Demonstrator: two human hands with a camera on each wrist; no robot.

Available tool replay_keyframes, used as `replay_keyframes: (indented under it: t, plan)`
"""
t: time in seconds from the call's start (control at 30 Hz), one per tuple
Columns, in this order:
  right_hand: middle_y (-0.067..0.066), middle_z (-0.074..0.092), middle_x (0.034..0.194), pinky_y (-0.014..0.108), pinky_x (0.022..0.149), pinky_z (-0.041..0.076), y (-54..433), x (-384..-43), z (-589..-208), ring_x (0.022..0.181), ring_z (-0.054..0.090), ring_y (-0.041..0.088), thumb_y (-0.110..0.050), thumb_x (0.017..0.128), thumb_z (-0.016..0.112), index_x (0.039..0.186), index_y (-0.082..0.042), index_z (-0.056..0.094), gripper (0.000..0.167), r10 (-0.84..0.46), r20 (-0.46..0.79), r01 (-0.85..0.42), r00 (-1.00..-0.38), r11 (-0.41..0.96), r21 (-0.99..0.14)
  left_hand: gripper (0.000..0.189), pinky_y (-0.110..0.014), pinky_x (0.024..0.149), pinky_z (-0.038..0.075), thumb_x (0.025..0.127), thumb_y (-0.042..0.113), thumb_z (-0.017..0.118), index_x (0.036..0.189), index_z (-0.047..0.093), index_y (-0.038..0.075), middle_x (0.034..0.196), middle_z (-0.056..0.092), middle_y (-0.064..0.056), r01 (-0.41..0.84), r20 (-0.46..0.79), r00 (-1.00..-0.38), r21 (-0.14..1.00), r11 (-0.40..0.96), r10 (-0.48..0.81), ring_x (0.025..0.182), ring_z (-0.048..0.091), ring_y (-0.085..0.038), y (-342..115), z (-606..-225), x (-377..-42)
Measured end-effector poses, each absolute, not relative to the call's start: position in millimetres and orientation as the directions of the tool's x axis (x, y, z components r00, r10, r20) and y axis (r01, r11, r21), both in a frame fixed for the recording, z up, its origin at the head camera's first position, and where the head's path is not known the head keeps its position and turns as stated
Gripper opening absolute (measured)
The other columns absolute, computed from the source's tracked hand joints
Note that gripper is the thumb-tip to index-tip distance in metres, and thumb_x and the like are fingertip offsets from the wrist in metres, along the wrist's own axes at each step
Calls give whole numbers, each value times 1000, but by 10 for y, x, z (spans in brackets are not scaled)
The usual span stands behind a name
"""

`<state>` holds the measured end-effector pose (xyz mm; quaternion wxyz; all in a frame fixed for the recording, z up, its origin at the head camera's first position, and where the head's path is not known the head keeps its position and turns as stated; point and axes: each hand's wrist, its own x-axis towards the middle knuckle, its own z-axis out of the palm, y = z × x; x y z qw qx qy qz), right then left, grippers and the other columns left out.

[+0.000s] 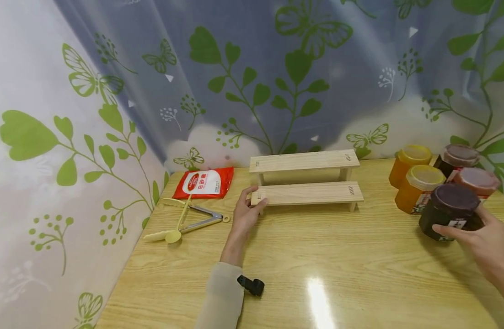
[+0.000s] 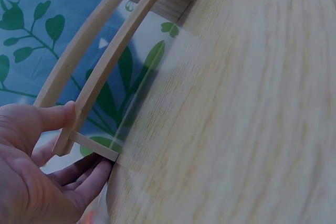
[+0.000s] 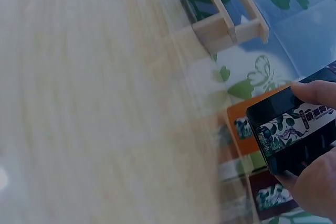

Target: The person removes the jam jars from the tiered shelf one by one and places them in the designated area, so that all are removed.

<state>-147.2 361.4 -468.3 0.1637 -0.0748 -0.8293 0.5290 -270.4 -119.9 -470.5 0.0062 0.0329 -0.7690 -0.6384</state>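
Observation:
A two-step wooden rack (image 1: 311, 193) stands at the back of the table. My left hand (image 1: 244, 220) grips the left end of its lower step, the thumb on the board and the fingers around the side by the leg (image 2: 94, 146). Over on the right, my right hand (image 1: 484, 242) holds a dark lidded jar (image 1: 445, 212) from its side, thumb across the front. In the right wrist view the jar's label (image 3: 299, 124) shows leaves and printed characters. The jar appears slightly tilted; whether its base touches the table I cannot tell.
Two orange jars (image 1: 422, 183), a dark red jar (image 1: 458, 157) and a pinkish-lidded jar (image 1: 478, 180) cluster behind the held jar. At left lie a red-and-white packet (image 1: 204, 183), tongs (image 1: 202, 224) and a small yellow spoon (image 1: 174, 236). A patterned curtain (image 1: 252, 105) backs the table.

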Motion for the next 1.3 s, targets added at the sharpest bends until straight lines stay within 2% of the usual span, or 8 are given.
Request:
replay_keyframes:
  t: [0.1, 0.2, 0.33, 0.53, 0.73, 1.0, 1.13, 1.3]
  plan:
    - [-34, 53, 114, 3, 74, 43, 3647, -1465, -4742, 98, 51, -13, 5, 86, 81, 155, -31, 46, 86, 313, 187, -68, -931, 355, -932, 51, -31, 75, 46, 97, 22, 76, 145, 57, 26, 135, 58, -14, -47, -36, -997, 982, 185, -63, 95, 54, -19, -1213, -4710, -2705]
    - [-33, 55, 115, 3, 75, 43, 3682, -1472, -4798, 99, 52, -15, 10, 87, 78, 157, -28, 44, 87, 313, 196, -98, -929, 302, -948, 52, -31, 75, 46, 97, 22, 76, 145, 57, 26, 138, 57, -13, -45, -33, -998, 980, 192, -62, 96, 55, -19, -1226, -4705, -2701]
    - [-33, 55, 115, 3, 76, 44, 3703, -1484, -4851, 99, 52, -16, 12, 86, 78, 158, -27, 44, 88, 333, 189, -100, -924, 265, -959, 52, -32, 74, 46, 98, 23, 76, 146, 56, 25, 134, 59, -14, -41, -31, -998, 980, 194, -55, 93, 56, -20, -1240, -4696, -2694]
    - [-35, 52, 112, 2, 75, 42, 3697, -1485, -4898, 100, 49, -15, 6, 87, 80, 158, -28, 42, 88, 376, 157, -40, -913, 301, -953, 52, -31, 72, 45, 98, 22, 75, 147, 55, 24, 116, 64, -14, -46, -38, -998, 982, 185, -47, 90, 57, -24, -1252, -4700, -2683]
    - [-34, 54, 109, 4, 73, 44, 3697, -1475, -4873, 96, 51, -14, 8, 86, 80, 154, -31, 46, 86, 375, 146, -35, -915, 287, -957, 53, -31, 73, 46, 99, 22, 75, 147, 55, 23, 115, 65, -13, -42, -35, -998, 983, 178, -44, 92, 58, -24, -1243, -4701, -2698]
    - [-34, 44, 128, 2, 86, 35, 3745, -1425, -4919, 123, 41, -8, -5, 91, 80, 163, -32, 33, 90, 336, 145, -2, -931, 390, -921, 53, -33, 77, 47, 99, 21, 74, 148, 54, 21, 121, 65, -14, -46, -39, -998, 984, 173, -42, 94, 59, -20, -1214, -4671, -2689]
    - [-33, 43, 128, 3, 83, 36, 3764, -1434, -4922, 119, 42, -8, -8, 92, 80, 163, -33, 32, 90, 310, 143, -6, -940, 404, -915, 53, -32, 76, 46, 99, 21, 74, 148, 55, 22, 120, 65, -14, -44, -37, -998, 984, 175, -47, 94, 58, -20, -1213, -4666, -2706]
    - [-34, 44, 127, 4, 83, 34, 3781, -1436, -4895, 109, 43, -16, -3, 93, 78, 159, -36, 35, 85, 232, 170, -62, -958, 412, -909, 54, -35, 82, 46, 99, 22, 74, 148, 54, 21, 124, 61, -17, -76, -69, -996, 984, 164, -47, 97, 56, -23, -1242, -4635, -2712]
